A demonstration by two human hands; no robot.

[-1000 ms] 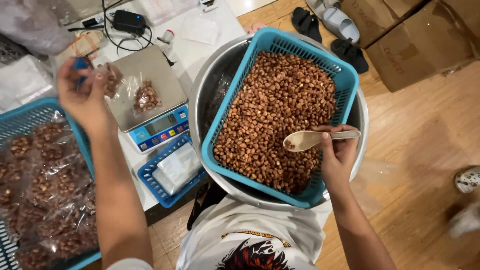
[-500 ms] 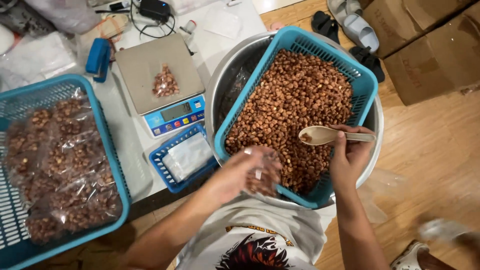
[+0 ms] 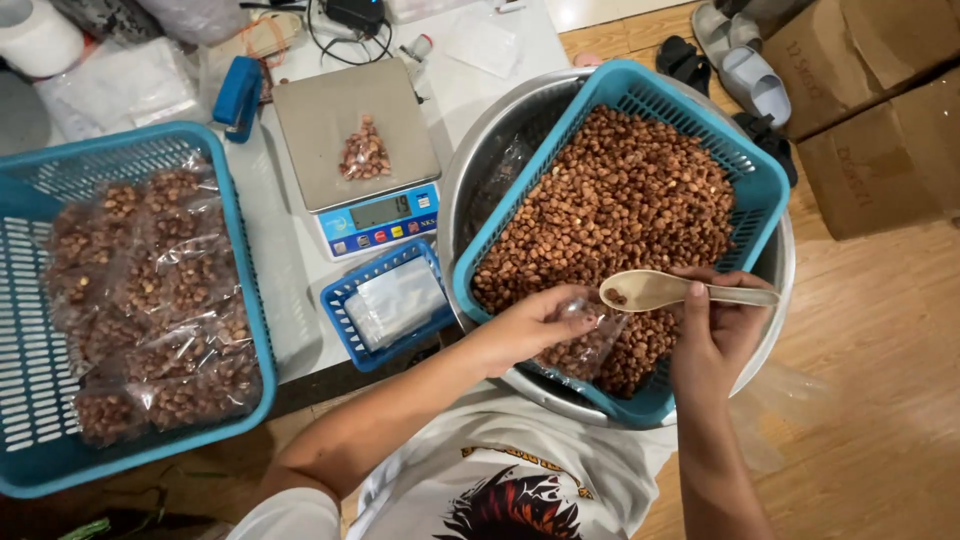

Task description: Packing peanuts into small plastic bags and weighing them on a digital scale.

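The left hand (image 3: 525, 330) pinches a small clear plastic bag (image 3: 585, 345) partly filled with brown nuts, holding it over the near corner of the blue plastic basket (image 3: 745, 165) heaped with roasted brown nuts. The right hand (image 3: 715, 325) grips the handle of a pale wooden spoon (image 3: 655, 290), its bowl just above the bag's mouth. The basket sits in a large steel basin (image 3: 480, 150) beside the white bench (image 3: 290, 290).

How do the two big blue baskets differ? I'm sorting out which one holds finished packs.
The left basket sits flat on the table and holds sealed clear bags of nuts; the right basket rests tilted in a metal basin and is heaped with loose nuts. The left one is part empty, the right one nearly full. Both are blue slotted plastic.
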